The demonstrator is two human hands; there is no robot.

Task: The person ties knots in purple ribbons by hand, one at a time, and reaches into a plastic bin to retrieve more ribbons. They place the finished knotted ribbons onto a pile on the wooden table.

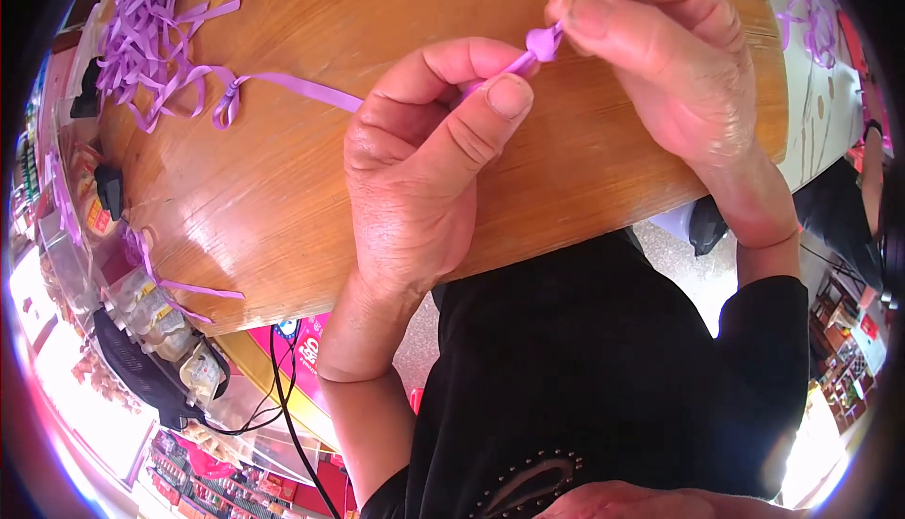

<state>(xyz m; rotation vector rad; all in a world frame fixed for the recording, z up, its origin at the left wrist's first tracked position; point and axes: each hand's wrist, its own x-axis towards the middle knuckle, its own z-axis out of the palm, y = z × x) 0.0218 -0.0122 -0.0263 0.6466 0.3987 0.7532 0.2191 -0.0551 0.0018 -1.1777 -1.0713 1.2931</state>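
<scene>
**Purple ribbon pinched between two hands over a wooden table**

Both hands meet above the far side of the round wooden table [283, 198]. The left hand [424, 161] is clenched around a narrow purple ribbon strip [517, 64], thumb pressed against the forefinger. The right hand [660, 57] pinches the folded ribbon tip [542, 43], a small puffy knot-like fold, between thumb and fingertips.

Handling, as a judgement: the ribbon looks very light, thin and limp, with a slightly glossy face that may slip between fingers. It seems to crease readily and keep a fold. Best held close to the fold, pinched flat between thumb and forefinger.

Appearance: pale violet, flat, even in width.

Another ribbon length [283, 87] with a small loop lies on the table, running to a loose ribbon heap [141, 29] at the left edge.
</scene>
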